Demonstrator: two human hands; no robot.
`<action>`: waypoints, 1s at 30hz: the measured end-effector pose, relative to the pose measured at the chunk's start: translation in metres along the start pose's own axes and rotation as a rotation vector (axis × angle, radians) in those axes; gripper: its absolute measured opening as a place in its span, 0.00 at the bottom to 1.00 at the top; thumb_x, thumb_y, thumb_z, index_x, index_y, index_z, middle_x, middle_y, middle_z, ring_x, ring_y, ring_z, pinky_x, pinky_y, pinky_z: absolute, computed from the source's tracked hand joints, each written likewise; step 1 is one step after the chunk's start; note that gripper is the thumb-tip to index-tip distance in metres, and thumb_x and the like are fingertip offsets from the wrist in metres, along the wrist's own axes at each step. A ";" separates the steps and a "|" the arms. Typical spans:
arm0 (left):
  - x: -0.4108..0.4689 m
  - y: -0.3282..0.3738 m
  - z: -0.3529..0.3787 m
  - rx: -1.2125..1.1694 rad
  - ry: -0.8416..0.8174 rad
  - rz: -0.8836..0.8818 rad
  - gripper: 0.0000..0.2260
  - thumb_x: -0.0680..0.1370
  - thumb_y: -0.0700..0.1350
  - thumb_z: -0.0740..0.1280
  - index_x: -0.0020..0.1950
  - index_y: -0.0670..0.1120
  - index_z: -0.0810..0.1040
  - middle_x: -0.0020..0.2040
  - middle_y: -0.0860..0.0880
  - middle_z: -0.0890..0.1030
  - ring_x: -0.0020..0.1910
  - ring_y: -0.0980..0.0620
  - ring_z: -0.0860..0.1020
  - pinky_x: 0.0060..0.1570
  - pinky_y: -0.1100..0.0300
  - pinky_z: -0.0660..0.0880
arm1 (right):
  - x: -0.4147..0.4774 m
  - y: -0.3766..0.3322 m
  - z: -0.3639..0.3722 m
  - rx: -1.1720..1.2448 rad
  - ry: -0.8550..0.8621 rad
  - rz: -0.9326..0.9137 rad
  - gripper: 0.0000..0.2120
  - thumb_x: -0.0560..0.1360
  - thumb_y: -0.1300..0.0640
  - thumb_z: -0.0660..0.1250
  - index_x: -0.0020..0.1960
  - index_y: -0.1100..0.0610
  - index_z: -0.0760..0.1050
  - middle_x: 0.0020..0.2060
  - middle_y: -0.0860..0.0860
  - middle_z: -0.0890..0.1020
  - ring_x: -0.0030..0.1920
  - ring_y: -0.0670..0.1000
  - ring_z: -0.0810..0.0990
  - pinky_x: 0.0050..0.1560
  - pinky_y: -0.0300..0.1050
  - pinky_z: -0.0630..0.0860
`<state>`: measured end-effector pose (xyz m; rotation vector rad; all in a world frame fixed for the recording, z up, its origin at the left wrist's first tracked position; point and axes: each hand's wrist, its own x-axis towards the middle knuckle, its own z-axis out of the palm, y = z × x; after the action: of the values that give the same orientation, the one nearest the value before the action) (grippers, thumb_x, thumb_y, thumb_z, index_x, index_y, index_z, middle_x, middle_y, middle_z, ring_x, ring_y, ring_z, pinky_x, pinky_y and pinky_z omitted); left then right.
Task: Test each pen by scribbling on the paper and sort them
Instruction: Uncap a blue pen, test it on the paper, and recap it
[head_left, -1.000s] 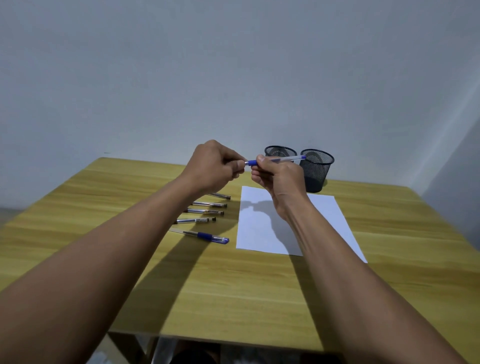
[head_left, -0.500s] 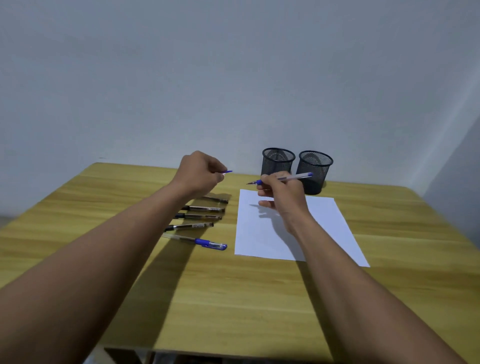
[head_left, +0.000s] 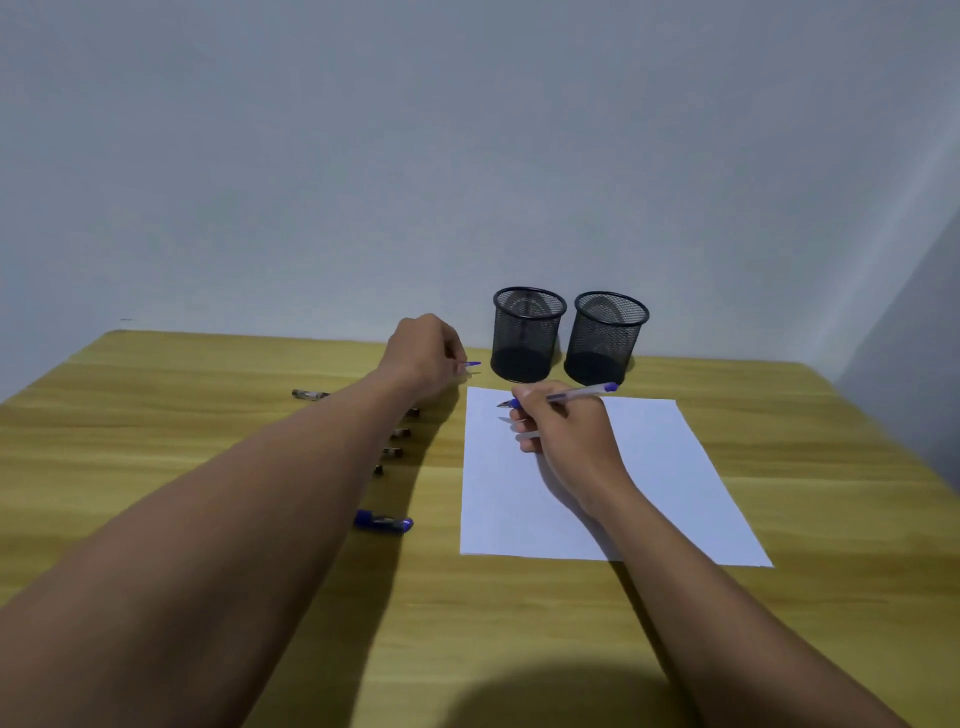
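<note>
Right hand (head_left: 566, 436) front and centre, and we see it grasping the pen (head_left: 576, 396) in a writing grip. The fingers are curled round the clear barrel just behind its blue front section. The blue back end points up and to the right, toward the cups. The tip points left and down over the far left corner of the paper (head_left: 675, 493); whether it touches the sheet, we cannot tell from this angle. The hand lies over the white sheet and the forearm crosses the sheet's near edge.

Over on the other side, we find the left hand (head_left: 423, 358) clenched on a small blue cap (head_left: 471, 365), whose end pokes out to the right from between the fingers. The hand sits above the wooden table (head_left: 519, 634), just left of the paper's far corner and near the left cup (head_left: 527, 335).

That black mesh cup stands upright, with the right cup (head_left: 605, 338) just beside it. Both are at the far edge of the table, just beyond the paper, against the pale wall (head_left: 467, 156).

Now the row of pens (head_left: 400, 432): they lie on the table left of the paper, and the left forearm covers most of them, so we catch only their dark ends. Nearest to us lies the blue pen (head_left: 383, 521), its capped end poking out from under the arm. One more pen end (head_left: 310, 395) shows on the far side of the forearm.
</note>
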<state>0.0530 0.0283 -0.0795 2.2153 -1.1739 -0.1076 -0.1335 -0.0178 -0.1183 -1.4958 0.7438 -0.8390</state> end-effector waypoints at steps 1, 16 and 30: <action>0.002 0.002 0.005 0.004 -0.013 0.001 0.03 0.70 0.40 0.77 0.39 0.47 0.85 0.39 0.49 0.84 0.43 0.49 0.81 0.45 0.57 0.78 | 0.001 0.001 -0.003 0.003 0.007 0.000 0.10 0.82 0.56 0.67 0.53 0.62 0.83 0.38 0.54 0.84 0.37 0.46 0.80 0.36 0.39 0.78; -0.042 0.000 -0.014 0.262 -0.312 0.116 0.27 0.69 0.66 0.70 0.65 0.56 0.79 0.65 0.50 0.79 0.61 0.47 0.76 0.55 0.55 0.73 | 0.001 -0.004 -0.012 -0.007 0.023 0.022 0.08 0.81 0.60 0.68 0.51 0.66 0.82 0.35 0.56 0.81 0.35 0.49 0.77 0.31 0.40 0.74; -0.027 -0.005 -0.005 0.441 -0.453 0.104 0.38 0.65 0.73 0.67 0.73 0.61 0.68 0.68 0.49 0.71 0.66 0.45 0.71 0.62 0.50 0.71 | 0.052 0.000 0.014 -0.244 0.037 -0.048 0.08 0.75 0.54 0.72 0.43 0.59 0.78 0.30 0.54 0.81 0.29 0.52 0.78 0.32 0.47 0.76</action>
<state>0.0417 0.0537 -0.0838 2.5867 -1.6883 -0.3513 -0.0940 -0.0541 -0.1141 -1.7242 0.8653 -0.8363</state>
